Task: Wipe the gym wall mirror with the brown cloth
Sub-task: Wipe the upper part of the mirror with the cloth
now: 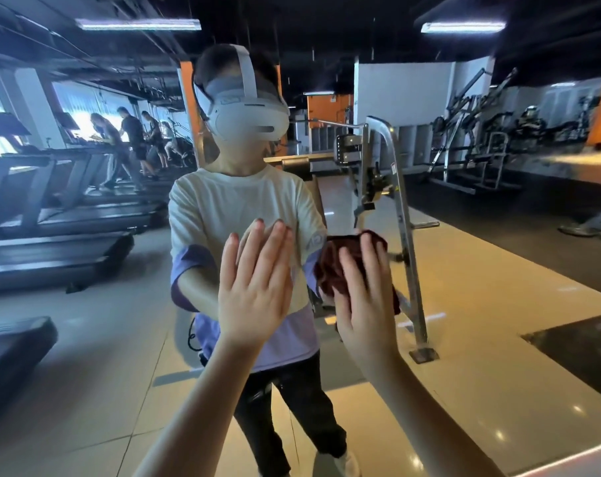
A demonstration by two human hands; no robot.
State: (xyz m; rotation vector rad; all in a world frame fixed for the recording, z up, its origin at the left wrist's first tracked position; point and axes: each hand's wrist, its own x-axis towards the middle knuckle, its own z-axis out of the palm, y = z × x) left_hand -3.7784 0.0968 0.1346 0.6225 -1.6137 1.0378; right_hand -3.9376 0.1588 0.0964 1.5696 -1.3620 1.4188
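The gym wall mirror (481, 304) fills the whole view and reflects me and the gym behind me. My left hand (254, 284) lies flat against the glass with straight fingers, a little left of centre. Just to its right, my right hand (364, 297) presses the brown cloth (337, 266) against the mirror with its fingers spread over it. The cloth is bunched, and its edges stick out above and to the left of the hand. Part of the cloth is hidden under my palm.
In the reflection, a metal gym machine frame (406, 235) stands behind me on the right. Treadmills (58, 242) line the left side, with several people in the far background. Weight machines (481, 149) sit at the far right.
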